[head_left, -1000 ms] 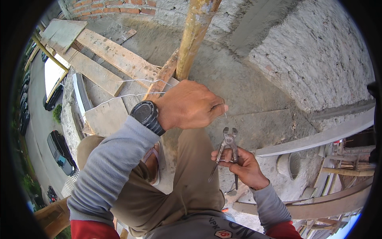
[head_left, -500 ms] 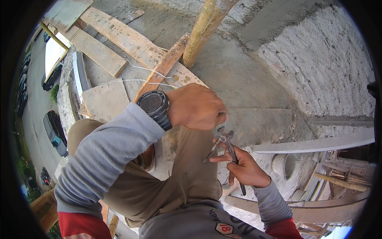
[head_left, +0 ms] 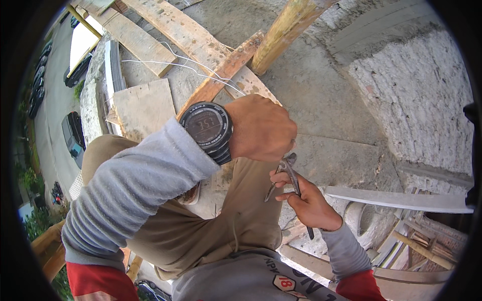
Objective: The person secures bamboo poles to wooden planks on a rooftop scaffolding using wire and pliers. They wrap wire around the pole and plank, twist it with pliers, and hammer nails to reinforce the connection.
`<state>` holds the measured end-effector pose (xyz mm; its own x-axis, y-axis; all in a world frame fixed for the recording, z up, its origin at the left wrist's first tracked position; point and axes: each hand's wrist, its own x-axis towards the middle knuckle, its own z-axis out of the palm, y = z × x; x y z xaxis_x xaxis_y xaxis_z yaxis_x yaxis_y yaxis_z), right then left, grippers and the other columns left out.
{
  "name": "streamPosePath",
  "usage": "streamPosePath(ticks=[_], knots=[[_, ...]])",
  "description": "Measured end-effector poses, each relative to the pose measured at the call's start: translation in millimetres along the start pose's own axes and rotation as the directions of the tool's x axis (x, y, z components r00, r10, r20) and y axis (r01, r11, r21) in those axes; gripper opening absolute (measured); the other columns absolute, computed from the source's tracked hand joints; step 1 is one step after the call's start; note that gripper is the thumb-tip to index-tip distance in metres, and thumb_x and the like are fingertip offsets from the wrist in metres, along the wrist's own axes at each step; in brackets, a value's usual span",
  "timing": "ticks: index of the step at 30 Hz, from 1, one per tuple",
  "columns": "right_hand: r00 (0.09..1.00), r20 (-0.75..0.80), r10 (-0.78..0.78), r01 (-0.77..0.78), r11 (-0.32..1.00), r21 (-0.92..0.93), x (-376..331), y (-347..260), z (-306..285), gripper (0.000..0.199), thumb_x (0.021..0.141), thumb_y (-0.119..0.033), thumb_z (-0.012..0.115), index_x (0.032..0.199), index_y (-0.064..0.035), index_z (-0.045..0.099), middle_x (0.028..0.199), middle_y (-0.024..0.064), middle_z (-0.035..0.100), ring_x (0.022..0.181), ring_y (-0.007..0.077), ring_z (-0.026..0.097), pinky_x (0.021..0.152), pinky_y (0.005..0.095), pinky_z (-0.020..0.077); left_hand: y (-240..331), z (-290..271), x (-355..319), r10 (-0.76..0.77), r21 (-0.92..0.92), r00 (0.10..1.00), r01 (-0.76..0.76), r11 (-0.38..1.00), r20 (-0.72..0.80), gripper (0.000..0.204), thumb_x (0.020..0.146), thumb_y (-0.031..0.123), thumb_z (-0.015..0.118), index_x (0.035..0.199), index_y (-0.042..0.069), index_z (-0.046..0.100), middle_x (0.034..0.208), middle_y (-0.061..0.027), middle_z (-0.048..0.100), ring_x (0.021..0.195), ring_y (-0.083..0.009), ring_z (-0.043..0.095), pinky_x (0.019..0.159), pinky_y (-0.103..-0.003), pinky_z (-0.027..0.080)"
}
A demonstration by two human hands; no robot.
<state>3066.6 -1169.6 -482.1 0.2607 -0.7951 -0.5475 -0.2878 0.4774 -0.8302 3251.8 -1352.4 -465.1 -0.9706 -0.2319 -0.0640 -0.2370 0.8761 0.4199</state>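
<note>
Clenched with its back turned up, the left hand [head_left: 263,129] appears to grip the two thin, silvery-white metal wires [head_left: 150,61], which run across the long, reddish-brown wooden batten [head_left: 221,72] and vanish at its knuckles; its fingertips are hidden. Grasping the worn, dark grey steel pliers [head_left: 293,176], the right hand [head_left: 310,203] sits lower and to the right, fingers threaded between the spread handles. The pliers' head points up just beneath the left fist; whether it touches the hand or bites any wire, I cannot tell.

To work well here, I would keep the wires taut and together, leave enough end clear of the fist, and set the jaws square to the metal. Squeeze steadily, with the left fingertips well away from the bite.
</note>
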Motion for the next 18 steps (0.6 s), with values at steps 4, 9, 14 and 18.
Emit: streamPosePath(ticks=[4,9,14,18], knots=[[0.996,-0.086,-0.034,0.023,0.991,-0.132,5.2,10.1,6.3,0.047,0.086,0.012,0.043,0.131,-0.0001,0.051,0.129,0.0175,0.056,0.107,0.0234,0.058,0.090,0.0377,0.0530,-0.1,2.3,-3.4,-0.006,0.019,1.000,0.007,1.000,-0.026,0.031,0.095,0.026,0.055,0.083,0.001,0.069,0.085,-0.0164,0.069,0.088,-0.0351,0.067,0.081,-0.047,0.053],[0.984,-0.166,-0.071,0.023,0.960,-0.277,8.3,9.2,12.6,0.040,0.087,0.010,0.040,0.122,0.0002,0.054,0.116,0.0153,0.060,0.096,0.0228,0.057,0.090,0.0360,0.0495,1.5,2.6,-5.2,-0.018,0.034,1.000,0.018,0.999,-0.021,0.028,0.093,0.024,0.058,0.083,0.002,0.070,0.086,-0.0163,0.070,0.089,-0.0347,0.068,0.082,-0.046,0.054],[0.970,-0.208,-0.126,0.039,0.923,-0.382,11.9,9.1,16.1,0.035,0.083,0.003,0.044,0.116,0.0038,0.055,0.098,0.0195,0.056,0.088,0.0366,0.058,0.085,0.0456,0.0462,1.5,2.9,-7.3,-0.070,0.024,0.996,0.071,0.997,-0.046,0.026,0.091,0.025,0.061,0.084,0.002,0.072,0.086,-0.0164,0.070,0.088,-0.0349,0.069,0.081,-0.046,0.054],[0.963,-0.187,-0.193,0.113,0.922,-0.369,18.0,16.5,17.8,0.035,0.084,0.003,0.044,0.118,0.0046,0.050,0.093,0.0198,0.059,0.083,0.0375,0.060,0.080,0.0472,0.0472,2.7,0.4,-9.4,-0.118,-0.034,0.991,0.116,0.993,-0.063,0.024,0.086,0.024,0.065,0.085,0.003,0.074,0.083,-0.0173,0.070,0.086,-0.0359,0.069,0.079,-0.046,0.055]])
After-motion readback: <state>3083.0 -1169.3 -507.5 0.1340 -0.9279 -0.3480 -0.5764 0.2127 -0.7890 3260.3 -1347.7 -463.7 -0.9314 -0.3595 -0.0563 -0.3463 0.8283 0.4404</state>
